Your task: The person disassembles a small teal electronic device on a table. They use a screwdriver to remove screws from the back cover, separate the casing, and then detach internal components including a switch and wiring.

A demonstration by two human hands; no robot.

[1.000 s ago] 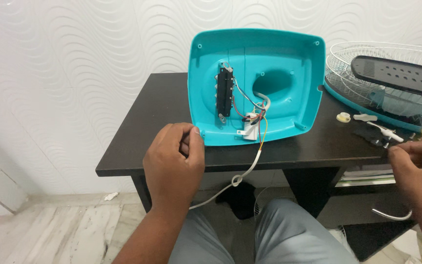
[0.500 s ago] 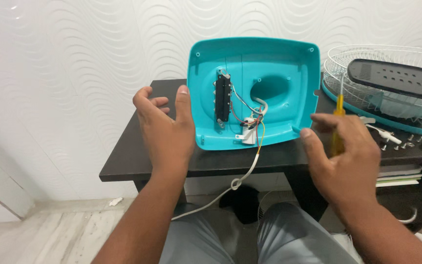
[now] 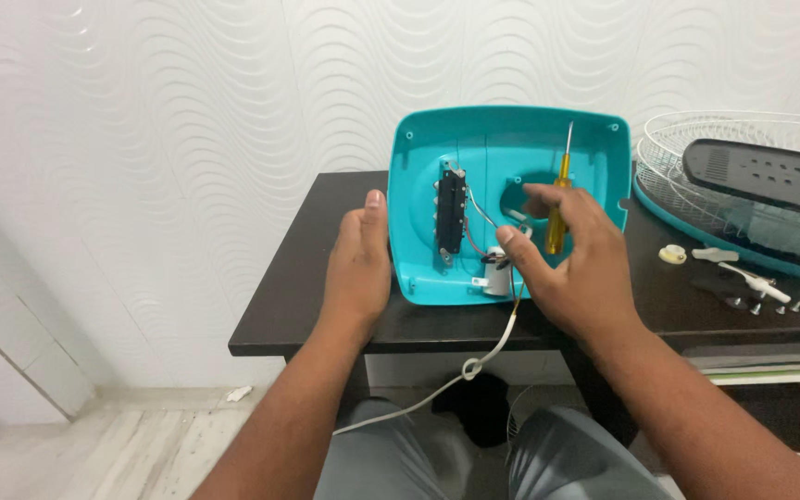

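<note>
From the head view, a turquoise plastic housing (image 3: 511, 199) stands on edge on a dark wooden table (image 3: 307, 278), its hollow inside facing the person, against a white wall with a wavy relief pattern (image 3: 187, 111); inside the housing a black switch block (image 3: 450, 213) is mounted upright at the left, with thin wires running from it toward a small white cylindrical part (image 3: 497, 278) near the lower edge; a white power cord (image 3: 474, 366), knotted once, hangs from there down past the table edge.

The left hand (image 3: 358, 264) lies flat against the housing's left rim, fingers together and straight, thumb up along the edge, closed on nothing; the right hand (image 3: 571, 259) is in front of the housing's lower right part, its fingers curled and clamped on a yellow-handled screwdriver (image 3: 559, 199), whose shaft points upward and whose tip ends near the housing's upper rim; the forefinger tip reaches toward the wires by the white part.

To the right on the table rests a white wire fan guard (image 3: 696, 167) with a dark perforated cover (image 3: 770, 176) on it; in front of these lie small screws and white plastic parts (image 3: 743, 282); flat books (image 3: 761, 361) sit on a shelf beneath.
</note>
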